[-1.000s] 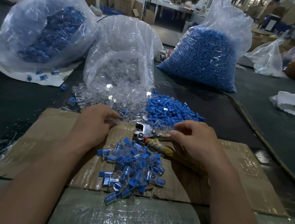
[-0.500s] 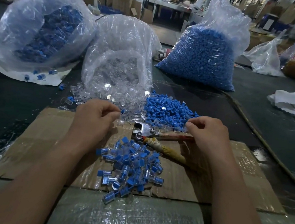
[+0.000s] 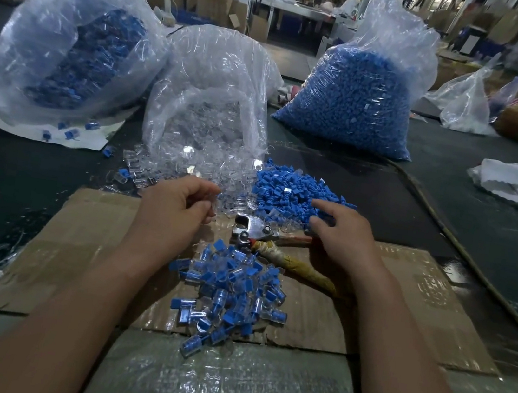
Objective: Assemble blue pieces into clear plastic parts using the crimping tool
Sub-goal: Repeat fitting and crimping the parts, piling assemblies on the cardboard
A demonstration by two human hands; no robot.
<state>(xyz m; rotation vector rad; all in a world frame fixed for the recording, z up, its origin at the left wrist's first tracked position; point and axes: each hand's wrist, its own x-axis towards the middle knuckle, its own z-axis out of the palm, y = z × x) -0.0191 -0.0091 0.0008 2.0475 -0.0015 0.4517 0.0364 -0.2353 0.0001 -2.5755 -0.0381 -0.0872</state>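
Plenty done by the look of things: a heap of finished units (image 3: 231, 287), blue in clear, piled on the cardboard (image 3: 85, 238) between the forearms, plus a far-left bag (image 3: 72, 50) of apparently more of the same. Plenty left too, judging by the loose blue pieces (image 3: 288, 192) just beyond the cardboard, the clear parts (image 3: 188, 166) spilling from the middle bag (image 3: 213, 83) to the left of them, and a fat sack (image 3: 354, 100) of blue at far right.

Seemingly between units right now, gathering stock for the next one. Hovering with the left hand (image 3: 175, 214) at the near edge of the clear parts, fingers curled in toward the thumb; cannot tell whether pinching a part, too see-through to call. Reaching with the right hand (image 3: 342, 234) onto the near right edge of the blue pieces, fingers bent down, tips hidden; cannot tell if pinching anything.

Not holding the crimping tool (image 3: 254, 229): lying flat at the cardboard's far edge between the hands, just beyond the heap. Long axis roughly left to right, metal head pointing left, handles splayed to the right, the red one under the right hand, the taped one angled nearer.
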